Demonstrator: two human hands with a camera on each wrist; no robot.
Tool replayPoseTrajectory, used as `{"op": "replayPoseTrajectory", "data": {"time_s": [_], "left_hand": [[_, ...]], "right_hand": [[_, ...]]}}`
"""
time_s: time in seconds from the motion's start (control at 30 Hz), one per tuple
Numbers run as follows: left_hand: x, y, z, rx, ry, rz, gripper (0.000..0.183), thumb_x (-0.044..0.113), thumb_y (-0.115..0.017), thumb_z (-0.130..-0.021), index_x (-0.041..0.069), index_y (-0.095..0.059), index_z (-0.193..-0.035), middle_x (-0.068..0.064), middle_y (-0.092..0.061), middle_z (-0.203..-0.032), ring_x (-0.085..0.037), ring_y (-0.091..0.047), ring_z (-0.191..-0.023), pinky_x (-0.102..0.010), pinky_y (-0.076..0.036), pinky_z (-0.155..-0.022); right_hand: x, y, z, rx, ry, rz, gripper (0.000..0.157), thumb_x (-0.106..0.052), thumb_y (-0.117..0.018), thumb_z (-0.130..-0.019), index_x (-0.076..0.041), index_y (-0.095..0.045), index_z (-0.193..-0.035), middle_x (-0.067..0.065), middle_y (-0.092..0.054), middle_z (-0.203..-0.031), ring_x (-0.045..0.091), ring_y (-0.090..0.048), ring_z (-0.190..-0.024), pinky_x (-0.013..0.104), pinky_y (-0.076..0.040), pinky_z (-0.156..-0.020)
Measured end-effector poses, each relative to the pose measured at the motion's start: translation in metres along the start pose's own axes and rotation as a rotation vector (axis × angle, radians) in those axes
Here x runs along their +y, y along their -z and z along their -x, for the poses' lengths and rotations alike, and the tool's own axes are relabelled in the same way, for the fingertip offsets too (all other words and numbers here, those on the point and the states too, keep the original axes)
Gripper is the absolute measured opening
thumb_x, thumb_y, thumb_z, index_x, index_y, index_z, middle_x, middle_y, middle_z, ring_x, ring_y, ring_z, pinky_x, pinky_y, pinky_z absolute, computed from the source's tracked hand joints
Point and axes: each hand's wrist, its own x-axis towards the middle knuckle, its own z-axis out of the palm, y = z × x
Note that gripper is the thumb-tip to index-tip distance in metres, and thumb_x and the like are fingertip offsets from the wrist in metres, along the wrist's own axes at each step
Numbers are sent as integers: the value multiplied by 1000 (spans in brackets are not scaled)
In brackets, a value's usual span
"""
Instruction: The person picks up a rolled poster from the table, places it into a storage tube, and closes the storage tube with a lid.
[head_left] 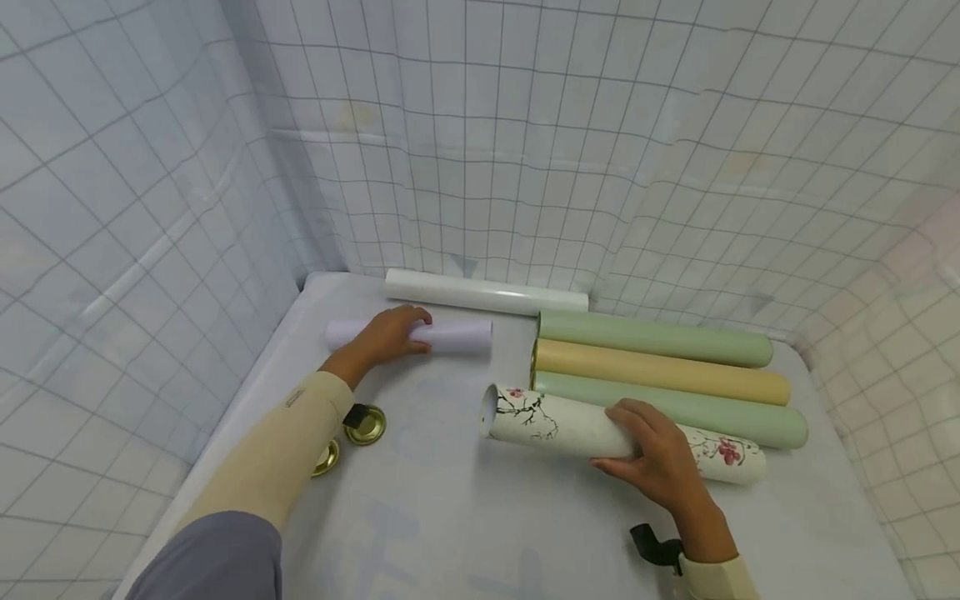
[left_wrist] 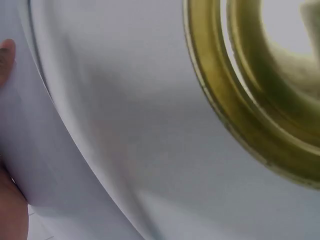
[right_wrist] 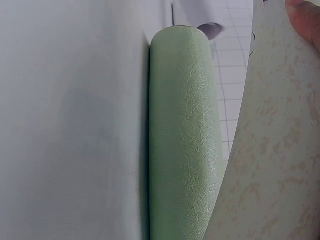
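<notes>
In the head view my left hand [head_left: 393, 335] grips the middle of a plain lavender roll [head_left: 461, 336] lying on the table, fingers over its far side and thumb on the near side. My right hand [head_left: 660, 454] holds a white wallpaper roll [head_left: 562, 425] with dark branches and red flowers, thumb along its near side. This roll's hollow left end faces left, and it lies in front of a green roll [head_left: 675, 408]. Close up, the right wrist view has the floral roll [right_wrist: 270, 150] beside an embossed green roll [right_wrist: 182, 125].
A yellow roll [head_left: 660, 372] and another green roll [head_left: 652, 337] lie behind the near green one. A glossy white roll [head_left: 487, 293] lies along the back curtain. Two gold round discs [head_left: 366, 427] sit near my left forearm. Grid-patterned curtains [head_left: 480, 167] enclose the table.
</notes>
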Motion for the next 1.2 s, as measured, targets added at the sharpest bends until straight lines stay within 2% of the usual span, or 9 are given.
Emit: {"op": "replayPoseTrajectory", "data": {"time_s": [0.17, 0.3, 0.47, 0.63, 0.77, 1.07, 1.2], "left_hand": [[11, 13, 24, 132, -64, 26, 47, 29, -84, -81, 7, -66, -119, -14, -63, -118, -36, -58, -109, -52, -43, -98], [20, 25, 48, 224, -129, 42, 44, 26, -86, -79, 9, -67, -115, -12, -65, -115, -34, -59, -107, -51, -45, -95], [31, 35, 73, 297, -224, 94, 43, 19, -89, -76, 11, -66, -111, -8, -65, -112, -28, -61, -102, -47, -49, -89], [44, 44, 93, 320, -275, 142, 44, 13, -89, -75, 11, -64, -110, -7, -63, -113, -26, -62, -102, -46, -51, -87], [53, 48, 106, 318, -304, 134, 43, 11, -88, -74, 11, -65, -110, -6, -62, -115, -25, -61, -103, -45, -53, -85], [61, 50, 122, 309, -397, 77, 43, 9, -89, -72, 12, -68, -109, -3, -63, -110, -24, -62, -99, -42, -54, -80], [64, 48, 125, 322, -420, 15, 45, 11, -90, -70, 12, -69, -110, -6, -64, -109, -26, -62, -97, -43, -54, -80]], "right_hand": [[-2, 0, -1, -9, -19, 6, 68, -66, -66, -83, -6, -67, -115, 11, -65, -112, 29, -64, -96, 42, -51, -77], [-3, 0, -1, -23, -36, 10, 69, -66, -66, -83, -6, -67, -115, 11, -65, -112, 29, -64, -97, 42, -51, -78], [-2, -1, -2, 13, -20, 15, 68, -66, -65, -83, -5, -68, -115, 11, -66, -111, 30, -65, -96, 42, -50, -78], [-2, -2, -3, 42, -5, 11, 68, -66, -66, -83, -5, -68, -115, 11, -66, -111, 31, -65, -94, 41, -50, -76], [-2, -3, -3, 48, -1, -1, 69, -65, -67, -83, -5, -68, -115, 11, -66, -112, 30, -65, -95, 41, -50, -77], [1, -5, -1, 66, -5, -11, 69, -64, -71, -81, -4, -68, -116, 11, -67, -114, 31, -65, -98, 32, -47, -86], [1, -5, 0, 70, -6, -11, 69, -65, -69, -82, -5, -68, -116, 11, -66, -114, 30, -65, -98, 28, -46, -88]]}}
